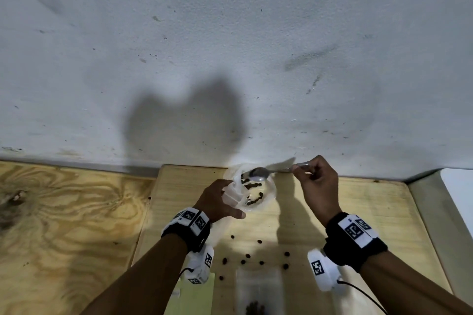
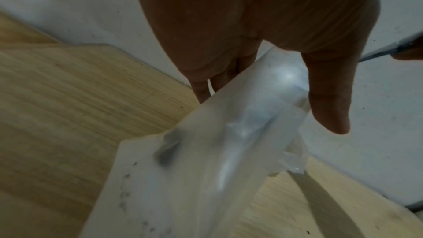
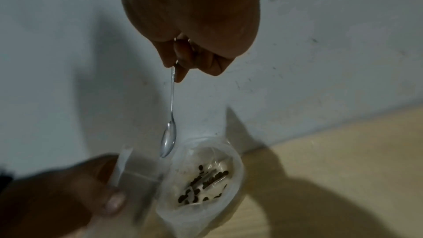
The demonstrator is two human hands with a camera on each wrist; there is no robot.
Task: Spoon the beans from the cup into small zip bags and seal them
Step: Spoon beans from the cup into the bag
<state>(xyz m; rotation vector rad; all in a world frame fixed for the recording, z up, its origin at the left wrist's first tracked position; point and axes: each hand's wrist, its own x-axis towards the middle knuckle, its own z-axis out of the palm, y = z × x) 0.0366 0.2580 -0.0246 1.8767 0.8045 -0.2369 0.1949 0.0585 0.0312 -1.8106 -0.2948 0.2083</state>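
A clear plastic cup (image 1: 268,195) with dark beans (image 1: 252,185) in its bottom stands at the far edge of the pale board, close to the wall. My left hand (image 1: 234,199) holds a small clear zip bag (image 1: 231,193) up against the cup's left side; in the left wrist view the bag (image 2: 217,151) hangs below my thumb (image 2: 329,97). My right hand (image 1: 300,170) pinches the handle of a metal spoon (image 1: 257,174). The spoon's bowl (image 3: 169,140) hovers over the cup's (image 3: 235,166) far-left rim and looks empty.
Several loose beans (image 1: 247,256) lie scattered on the board (image 1: 371,212) in front of the cup. Another zip bag (image 1: 257,289) with beans in it lies at the near edge, with a pale green sheet (image 1: 198,296) to its left. The white wall (image 1: 230,59) rises right behind the cup.
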